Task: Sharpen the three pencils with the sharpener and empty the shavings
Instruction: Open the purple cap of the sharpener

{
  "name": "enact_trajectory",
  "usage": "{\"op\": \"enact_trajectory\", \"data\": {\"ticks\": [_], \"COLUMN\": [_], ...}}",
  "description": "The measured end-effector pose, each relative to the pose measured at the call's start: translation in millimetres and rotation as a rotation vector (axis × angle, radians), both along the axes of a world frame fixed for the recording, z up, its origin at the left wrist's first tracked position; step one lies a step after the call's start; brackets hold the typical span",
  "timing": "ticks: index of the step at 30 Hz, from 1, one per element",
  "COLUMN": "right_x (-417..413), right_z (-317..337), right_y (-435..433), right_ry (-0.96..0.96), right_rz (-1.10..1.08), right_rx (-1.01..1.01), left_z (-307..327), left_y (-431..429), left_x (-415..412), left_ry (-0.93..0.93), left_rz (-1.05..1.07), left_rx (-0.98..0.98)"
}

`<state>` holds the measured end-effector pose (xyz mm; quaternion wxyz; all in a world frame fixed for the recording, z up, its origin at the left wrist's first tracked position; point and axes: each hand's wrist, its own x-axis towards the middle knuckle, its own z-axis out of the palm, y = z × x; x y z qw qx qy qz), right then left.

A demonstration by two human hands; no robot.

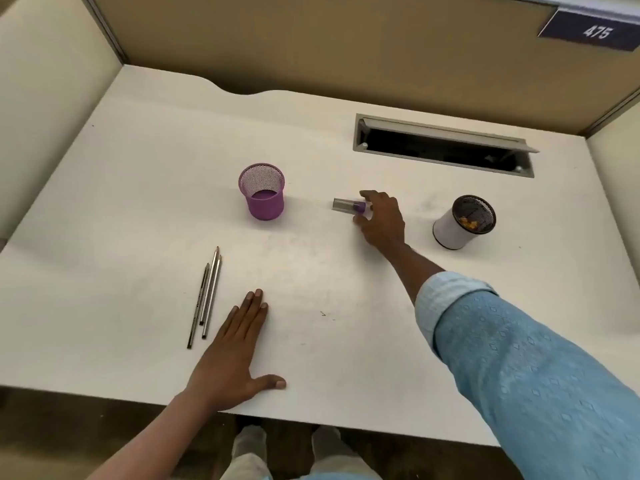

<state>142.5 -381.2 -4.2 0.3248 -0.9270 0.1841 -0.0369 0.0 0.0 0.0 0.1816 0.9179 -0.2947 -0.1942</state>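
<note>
On the white desk (138, 188) the right hand (381, 220) reaches to the far middle, its fingers curled around the purple end of the sharpener (349, 206), which lies on its side with its clear barrel pointing left; whether the grip has closed I cannot tell. The left hand (232, 348) lies flat near the front edge, fingers spread and empty. Just left of it three pencils (207, 296) lie side by side. A purple mesh cup (262, 192) stands left of the sharpener, a white cup (462, 223) with shavings to the right.
</note>
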Motion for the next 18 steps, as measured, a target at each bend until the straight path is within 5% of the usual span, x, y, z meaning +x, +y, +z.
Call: {"op": "enact_trajectory", "data": {"ticks": [11,18], "right_x": [10,-15], "right_z": [-2,15], "right_y": [-8,9], "right_ry": [0.032,-0.137], "right_rz": [0.002,-0.086], "right_rx": [-0.044,0.157], "left_z": [0,-3], "left_y": [-2,-1], "left_x": [-2,-1], "left_ry": [0.007,0.026], "left_rz": [0.011,0.023], "left_rx": [-0.031,-0.028]}}
